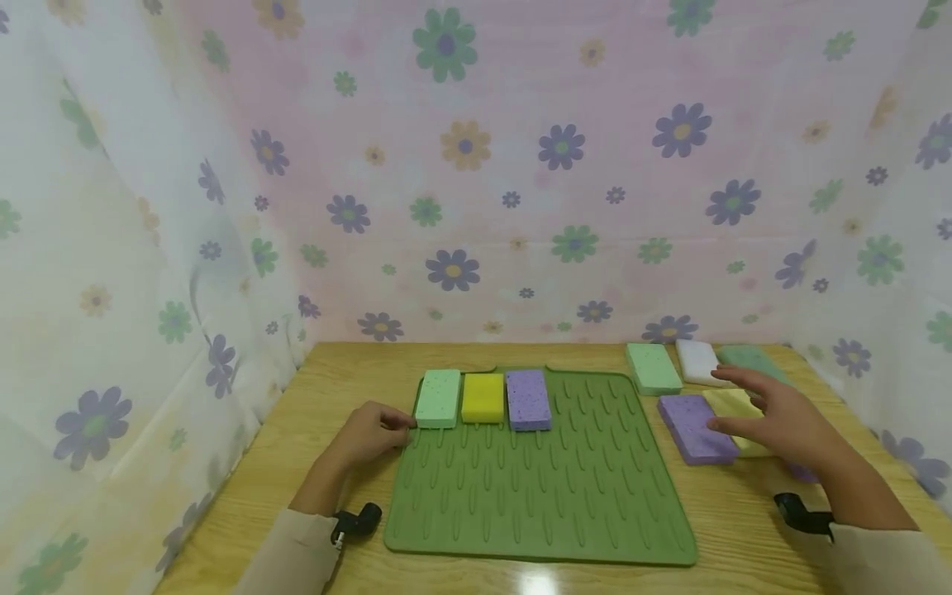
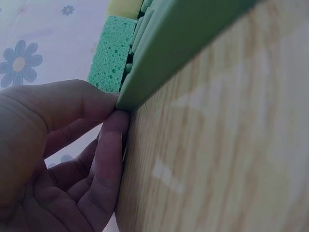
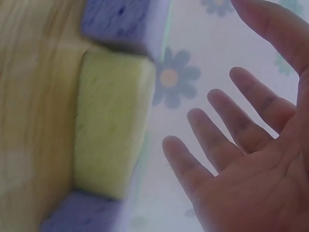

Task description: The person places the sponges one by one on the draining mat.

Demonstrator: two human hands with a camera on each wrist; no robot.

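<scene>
On a ribbed green mat [image 1: 543,496] a light green sponge [image 1: 439,398], a yellow sponge [image 1: 483,398] and a purple sponge [image 1: 529,400] stand side by side along the back left. My left hand [image 1: 374,434] pinches the mat's left edge between thumb and fingers, close to the light green sponge [image 2: 113,53]. Over at the right, my right hand [image 1: 788,421] hovers with spread fingers above a pale yellow sponge [image 1: 736,413] and a second purple sponge [image 1: 692,430]. The right wrist view shows a gap between the right hand [image 3: 251,150] and the pale yellow sponge [image 3: 111,125].
Behind the right-hand sponges lie another light green sponge [image 1: 653,369], a white sponge [image 1: 697,362] and a darker green one [image 1: 751,360]. Part of one more purple sponge [image 1: 803,473] peeks out under the right hand. Flowered cloth [image 1: 506,190] encloses the wooden table [image 1: 335,372].
</scene>
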